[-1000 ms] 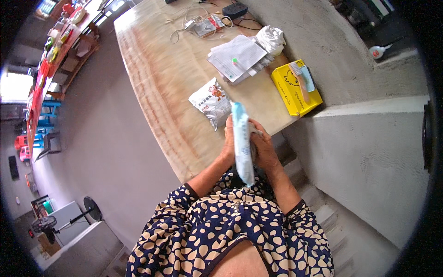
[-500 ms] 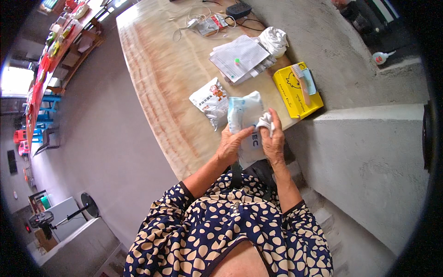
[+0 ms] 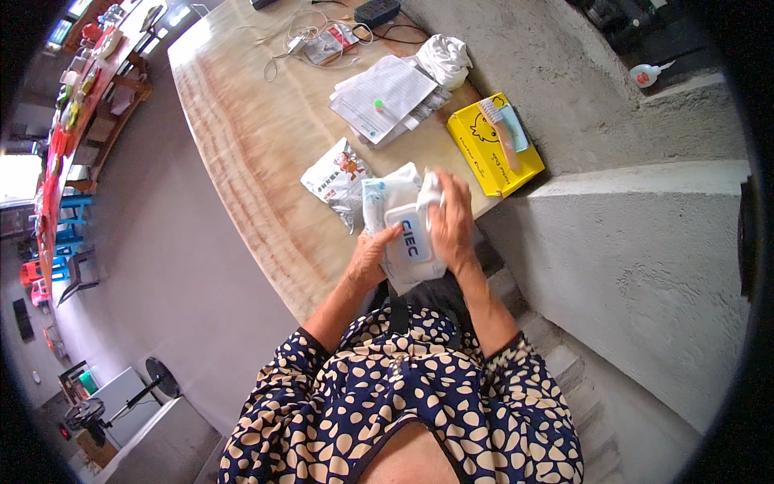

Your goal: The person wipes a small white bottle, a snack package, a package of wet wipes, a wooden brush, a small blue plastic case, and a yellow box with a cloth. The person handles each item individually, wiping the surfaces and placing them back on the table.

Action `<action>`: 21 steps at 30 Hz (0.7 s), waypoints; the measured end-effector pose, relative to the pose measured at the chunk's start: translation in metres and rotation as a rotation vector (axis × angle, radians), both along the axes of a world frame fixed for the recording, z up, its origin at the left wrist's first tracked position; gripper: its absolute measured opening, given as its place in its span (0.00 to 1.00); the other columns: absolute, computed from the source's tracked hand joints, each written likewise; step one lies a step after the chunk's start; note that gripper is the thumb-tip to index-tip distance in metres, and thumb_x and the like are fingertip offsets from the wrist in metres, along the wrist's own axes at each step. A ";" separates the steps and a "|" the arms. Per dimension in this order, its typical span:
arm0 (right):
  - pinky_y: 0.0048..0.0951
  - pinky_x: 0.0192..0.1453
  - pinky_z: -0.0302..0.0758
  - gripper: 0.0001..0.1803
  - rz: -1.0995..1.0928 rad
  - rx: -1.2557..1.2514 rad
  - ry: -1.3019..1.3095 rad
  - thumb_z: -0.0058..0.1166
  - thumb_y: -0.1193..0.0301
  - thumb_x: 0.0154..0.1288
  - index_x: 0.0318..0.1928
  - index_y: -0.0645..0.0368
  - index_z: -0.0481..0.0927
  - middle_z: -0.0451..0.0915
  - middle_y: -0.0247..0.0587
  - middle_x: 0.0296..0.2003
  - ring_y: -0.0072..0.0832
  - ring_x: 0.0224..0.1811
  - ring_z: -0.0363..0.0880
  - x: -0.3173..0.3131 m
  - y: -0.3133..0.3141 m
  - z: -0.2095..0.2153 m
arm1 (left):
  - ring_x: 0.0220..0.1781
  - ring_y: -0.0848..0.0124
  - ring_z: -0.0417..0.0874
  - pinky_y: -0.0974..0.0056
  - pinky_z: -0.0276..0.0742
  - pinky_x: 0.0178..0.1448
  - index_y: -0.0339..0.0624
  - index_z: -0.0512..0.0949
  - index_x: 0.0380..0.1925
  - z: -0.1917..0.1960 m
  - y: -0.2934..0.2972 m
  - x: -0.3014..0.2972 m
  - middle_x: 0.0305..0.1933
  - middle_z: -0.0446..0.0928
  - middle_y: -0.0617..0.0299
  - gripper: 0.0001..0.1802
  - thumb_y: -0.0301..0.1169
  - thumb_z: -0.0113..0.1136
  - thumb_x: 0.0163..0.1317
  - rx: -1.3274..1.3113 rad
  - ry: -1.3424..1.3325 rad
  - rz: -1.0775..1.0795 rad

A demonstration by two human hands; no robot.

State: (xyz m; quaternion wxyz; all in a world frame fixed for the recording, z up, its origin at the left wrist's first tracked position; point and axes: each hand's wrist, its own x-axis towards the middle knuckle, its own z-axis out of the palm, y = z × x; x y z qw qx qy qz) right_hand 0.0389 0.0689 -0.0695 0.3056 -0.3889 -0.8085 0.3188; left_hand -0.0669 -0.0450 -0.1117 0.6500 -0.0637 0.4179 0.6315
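A soft white and pale blue wipes pack [image 3: 401, 222] with a flip lid sits flat between both hands, just over the near edge of the wooden table [image 3: 242, 145]. My left hand [image 3: 372, 256] grips its lower left side, thumb on the lid. My right hand [image 3: 453, 222] holds its right side and pinches a white sheet coming out at the top. A small white printed pouch [image 3: 337, 176] lies on the table just left of the pack.
A yellow box [image 3: 493, 149] with a brush on it lies to the right by a grey concrete ledge [image 3: 629, 242]. Papers [image 3: 385, 101], a white cloth [image 3: 445, 58], and cables with a power strip [image 3: 322, 36] lie farther back. Shelves and stools stand far left.
The pack stood on edge between my hands a second ago; it has been turned flat with its lid facing up. My right hand has moved to its top and taken hold of a white sheet.
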 end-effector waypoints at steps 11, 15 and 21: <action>0.40 0.53 0.70 0.21 0.315 -0.559 -0.273 0.42 0.70 0.60 0.55 0.60 0.68 0.74 0.58 0.43 0.50 0.48 0.73 0.045 0.006 -0.056 | 0.39 0.67 0.80 0.56 0.81 0.43 0.44 0.71 0.48 -0.057 0.022 -0.021 0.40 0.78 0.63 0.19 0.28 0.62 0.55 -0.117 -0.049 0.264; 0.40 0.51 0.72 0.19 0.436 -0.615 -0.402 0.43 0.73 0.57 0.51 0.59 0.71 0.74 0.55 0.42 0.49 0.46 0.73 0.077 0.005 -0.075 | 0.41 0.64 0.79 0.52 0.79 0.45 0.47 0.70 0.50 -0.116 0.018 -0.048 0.40 0.77 0.62 0.23 0.25 0.63 0.52 -0.132 0.088 0.381; 0.37 0.49 0.72 0.20 0.087 -0.505 -0.371 0.51 0.73 0.54 0.49 0.60 0.73 0.74 0.50 0.37 0.44 0.43 0.74 0.099 0.043 -0.092 | 0.42 0.62 0.78 0.47 0.77 0.46 0.48 0.70 0.49 -0.169 0.030 -0.081 0.41 0.77 0.62 0.23 0.27 0.65 0.51 -0.299 0.200 0.448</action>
